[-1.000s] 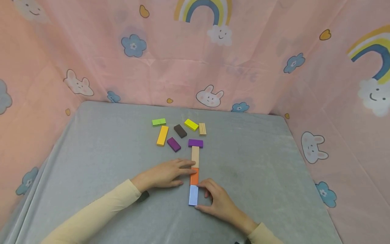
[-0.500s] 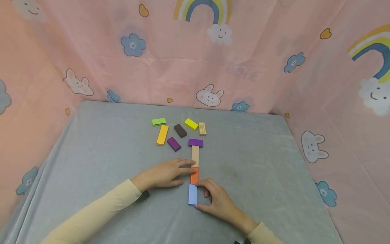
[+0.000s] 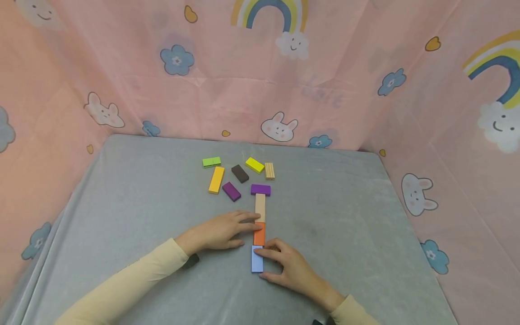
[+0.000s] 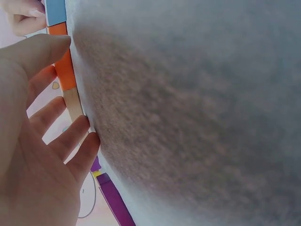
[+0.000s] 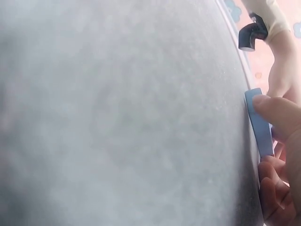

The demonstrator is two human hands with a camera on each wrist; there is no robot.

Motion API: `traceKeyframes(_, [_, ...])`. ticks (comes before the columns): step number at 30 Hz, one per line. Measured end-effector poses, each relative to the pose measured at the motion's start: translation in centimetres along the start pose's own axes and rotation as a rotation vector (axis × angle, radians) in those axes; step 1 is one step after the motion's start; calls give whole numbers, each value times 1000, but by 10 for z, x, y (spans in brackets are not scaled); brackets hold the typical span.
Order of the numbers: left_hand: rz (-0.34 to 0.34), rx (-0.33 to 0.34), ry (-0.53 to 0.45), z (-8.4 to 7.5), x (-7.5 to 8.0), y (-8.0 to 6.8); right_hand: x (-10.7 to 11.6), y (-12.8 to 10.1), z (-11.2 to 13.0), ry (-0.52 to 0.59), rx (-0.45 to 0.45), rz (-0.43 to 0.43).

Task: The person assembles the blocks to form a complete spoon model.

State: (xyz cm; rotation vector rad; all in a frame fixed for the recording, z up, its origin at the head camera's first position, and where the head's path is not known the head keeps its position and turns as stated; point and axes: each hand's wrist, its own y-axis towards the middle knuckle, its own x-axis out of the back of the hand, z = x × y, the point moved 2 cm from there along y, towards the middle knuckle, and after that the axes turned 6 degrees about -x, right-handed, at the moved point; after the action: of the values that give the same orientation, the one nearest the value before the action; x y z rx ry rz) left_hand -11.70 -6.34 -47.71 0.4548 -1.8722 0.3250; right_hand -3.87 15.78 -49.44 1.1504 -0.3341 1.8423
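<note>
No words, numbers or brand marks could be read anywhere: the blocks (image 3: pixel 260 207) were plain, and the pink cloth (image 3: pixel 227 90) bore only pictures.

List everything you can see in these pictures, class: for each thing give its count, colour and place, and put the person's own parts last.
light blue block: 1, light blue, nearest end of the line of blocks
orange block: 1, orange, next in the line
natural wood block: 1, pale wood, beyond the orange one
purple blocks: 2, purple, one crosswise at the line's far end, one loose to its left
yellow blocks: 2, one orange-yellow, one lemon, in the loose group
green block: 1, lime, far left of the group
dark brown block: 1, group's middle
striped wood block: 1, group's right
table cover: 1, grey
curtain: pink, printed, around the table
left hand: flat, fingers at the orange and wood blocks
right hand: pinches the light blue block
</note>
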Motion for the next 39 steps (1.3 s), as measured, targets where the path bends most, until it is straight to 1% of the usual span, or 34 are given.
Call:
traceKeyframes(10, [0, 2, -3, 1, -1, 0, 1, 0, -2, 23, -13, 3])
traceKeyframes(14, [-12, -5, 4, 1, 0, 0, 2, 1, -3, 37, -4, -8])
traceKeyframes(17, [-19, -10, 0, 0, 1, 0, 3, 1, -3, 50, -9, 0])
traceKeyframes(21, [-13, -5, -5, -2, 4, 0, 4, 1, -3, 53, -13, 13])
traceKeyframes(28, [0, 5, 0, -2, 3, 0, 4, 0, -4, 87, 3, 5])
traceKeyframes(39, [-23, -1, -3, 0, 1, 1, 4, 0, -4, 129, -26, 15])
